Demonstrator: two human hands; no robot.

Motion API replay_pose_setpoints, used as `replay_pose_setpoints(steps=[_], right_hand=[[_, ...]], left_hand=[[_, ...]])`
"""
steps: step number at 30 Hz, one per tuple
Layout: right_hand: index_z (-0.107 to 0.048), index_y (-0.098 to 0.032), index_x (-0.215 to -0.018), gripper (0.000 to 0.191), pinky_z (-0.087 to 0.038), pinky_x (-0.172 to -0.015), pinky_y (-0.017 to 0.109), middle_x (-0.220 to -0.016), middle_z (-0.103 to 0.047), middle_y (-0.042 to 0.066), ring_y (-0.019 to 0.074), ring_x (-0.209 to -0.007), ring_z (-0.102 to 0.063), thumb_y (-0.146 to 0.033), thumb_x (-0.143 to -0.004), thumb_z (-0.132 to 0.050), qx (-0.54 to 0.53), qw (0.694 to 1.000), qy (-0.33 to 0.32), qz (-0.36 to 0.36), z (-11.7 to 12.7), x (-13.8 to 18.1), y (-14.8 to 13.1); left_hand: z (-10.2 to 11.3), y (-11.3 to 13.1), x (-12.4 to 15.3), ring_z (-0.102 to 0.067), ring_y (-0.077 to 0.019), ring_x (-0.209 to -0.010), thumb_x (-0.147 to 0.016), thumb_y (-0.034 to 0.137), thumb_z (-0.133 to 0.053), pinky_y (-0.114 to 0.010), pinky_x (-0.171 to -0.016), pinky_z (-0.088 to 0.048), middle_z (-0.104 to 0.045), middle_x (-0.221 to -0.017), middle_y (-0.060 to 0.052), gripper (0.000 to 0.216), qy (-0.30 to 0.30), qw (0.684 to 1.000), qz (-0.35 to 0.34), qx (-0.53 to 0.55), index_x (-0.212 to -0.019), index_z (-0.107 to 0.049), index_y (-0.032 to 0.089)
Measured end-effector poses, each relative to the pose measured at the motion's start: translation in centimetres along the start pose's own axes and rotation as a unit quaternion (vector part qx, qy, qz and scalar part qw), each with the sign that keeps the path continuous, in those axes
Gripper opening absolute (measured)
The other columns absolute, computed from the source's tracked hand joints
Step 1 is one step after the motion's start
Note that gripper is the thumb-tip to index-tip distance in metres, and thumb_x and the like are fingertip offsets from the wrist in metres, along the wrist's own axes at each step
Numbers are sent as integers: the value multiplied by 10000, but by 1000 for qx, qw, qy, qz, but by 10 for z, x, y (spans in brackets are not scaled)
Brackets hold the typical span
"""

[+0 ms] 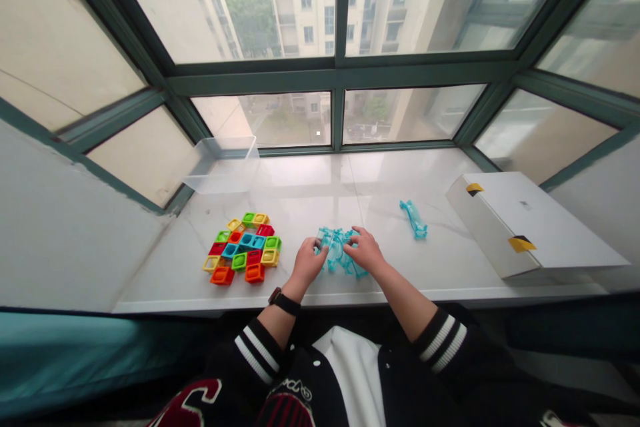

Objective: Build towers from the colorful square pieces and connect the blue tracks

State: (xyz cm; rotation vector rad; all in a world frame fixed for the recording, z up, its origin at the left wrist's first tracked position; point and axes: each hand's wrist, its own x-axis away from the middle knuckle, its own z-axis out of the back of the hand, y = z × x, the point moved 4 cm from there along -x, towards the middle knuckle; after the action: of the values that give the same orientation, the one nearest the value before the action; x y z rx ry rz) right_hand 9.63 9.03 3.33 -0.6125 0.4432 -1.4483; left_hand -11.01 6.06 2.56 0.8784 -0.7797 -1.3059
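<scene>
Near the front of the white sill lies a cluster of translucent blue plastic pieces (338, 255), with thin legs or arms sticking out. My left hand (308, 260) grips its left side between thumb and fingers. On the right side, the curled fingers of my right hand (366, 251) pinch another part of the cluster. Which single piece each hand has hold of is hard to make out. Farther right, apart from my hands, a similar elongated translucent blue piece (414, 220) lies by itself.
Colourful square plastic blocks (240, 260) lie grouped to the left. Behind them a clear plastic bin (225, 177) stands against the window. A white box (535, 227) with yellow-black tabs sits on the right. Green window frames (260, 85) border the marble-like sill (320, 180).
</scene>
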Motion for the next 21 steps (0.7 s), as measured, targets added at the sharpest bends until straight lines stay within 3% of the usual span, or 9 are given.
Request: replay_pose_setpoints(steps=[5, 11, 14, 18, 21], right_hand=[[-788, -227, -804, 125, -392, -1216, 432, -1529, -587, 105, 301, -1421, -543, -296, -870, -707, -49, 999, 13, 10, 2, 0, 5], [-734, -235, -748, 161, -422, -1190, 406, -1434, -651, 98, 266, -1348, -607, -313, -883, -692, -138, 989, 29, 42, 10, 6, 20], [-723, -241, -732, 159, -430, -1177, 409, -1406, -682, 82, 267, -1322, -627, -321, -866, -695, -179, 982, 16, 53, 11, 7, 25], [-738, -243, -757, 162, -427, -1176, 448, -1326, -732, 88, 290, -1282, -647, -390, -822, -719, -252, 966, 27, 51, 10, 4, 33], [-792, -229, -894, 263, -484, -1101, 459, -1220, -777, 94, 301, -1182, -686, -460, -774, -754, -341, 939, 48, 16, 9, 1, 43]], left_hand=[[-16, 12, 1, -610, -249, -1008, -749, 253, -806, -362, -963, -461, -632, -954, -49, 251, -28, 999, -31, -20, -790, -559, 235], [-26, 13, 9, -583, -257, -1016, -733, 408, -866, -375, -943, -468, -595, -1029, -55, 403, -54, 993, -48, -92, -952, -572, 241], [-29, 11, 10, -580, -261, -999, -697, 321, -885, -384, -937, -472, -570, -1013, -43, 436, -44, 993, -64, -91, -968, -552, 247], [-32, 5, 7, -594, -247, -978, -754, 131, -742, -380, -927, -485, -568, -985, -39, 308, -31, 992, -73, -103, -953, -536, 246], [-33, -2, 5, -608, -254, -993, -798, 129, -689, -406, -931, -506, -588, -1024, -59, 273, -29, 986, -84, -144, -1008, -545, 227]])
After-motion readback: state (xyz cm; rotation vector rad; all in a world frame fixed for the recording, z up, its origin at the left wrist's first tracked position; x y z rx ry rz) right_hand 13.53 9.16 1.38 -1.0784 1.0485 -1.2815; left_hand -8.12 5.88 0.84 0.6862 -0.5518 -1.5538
